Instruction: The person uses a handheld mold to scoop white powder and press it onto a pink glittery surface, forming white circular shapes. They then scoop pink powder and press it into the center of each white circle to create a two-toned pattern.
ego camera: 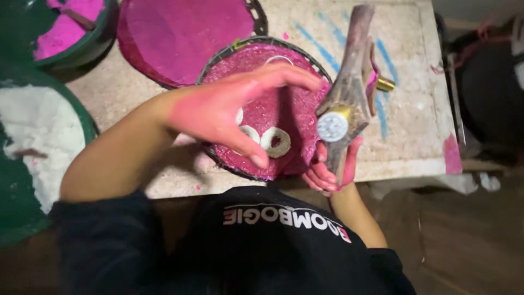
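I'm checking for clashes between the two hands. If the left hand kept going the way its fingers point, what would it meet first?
Probably the wooden tool gripped by the right hand. The left hand hovers over the pink glittery tray, fingers aimed toward the tool's round metal end, though depth is unclear.

Pink glitter tray point(218, 61), white rings point(275, 142), pink-stained hands point(218, 112).

Place: small craft workshop.
Bench: worn, paint-streaked worktable point(415, 82).
Materials: green basins of pink powder point(65, 33) and white powder point(43, 136).
Trays: round baskets of pink glitter point(284, 109).
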